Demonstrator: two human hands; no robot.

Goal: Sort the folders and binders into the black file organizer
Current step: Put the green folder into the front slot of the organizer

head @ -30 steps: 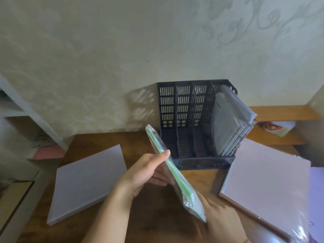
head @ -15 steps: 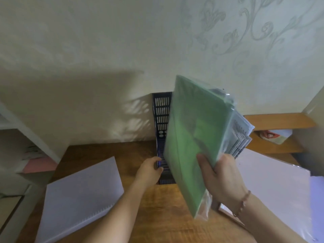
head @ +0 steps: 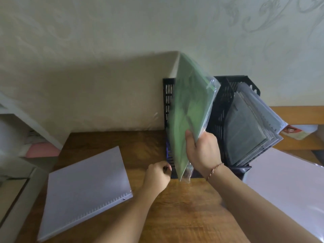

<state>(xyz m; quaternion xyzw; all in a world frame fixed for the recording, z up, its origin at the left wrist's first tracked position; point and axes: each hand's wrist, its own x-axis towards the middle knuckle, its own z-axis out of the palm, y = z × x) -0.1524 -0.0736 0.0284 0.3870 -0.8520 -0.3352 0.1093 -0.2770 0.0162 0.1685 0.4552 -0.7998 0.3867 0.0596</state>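
A green plastic-sleeved folder is pinched near its lower corner by the right hand, tilted above the black slotted file organizer, whose front corner is gripped by the left hand. It is best straightened upright, then lowered into a left slot.

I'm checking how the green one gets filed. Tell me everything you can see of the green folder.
The green folder is thin and flat, wrapped in clear, glossy plastic that sticks out past its edges. It is held on edge, tilted, in front of the black file organizer. The right hand grips its lower edge; the left hand is not on it.
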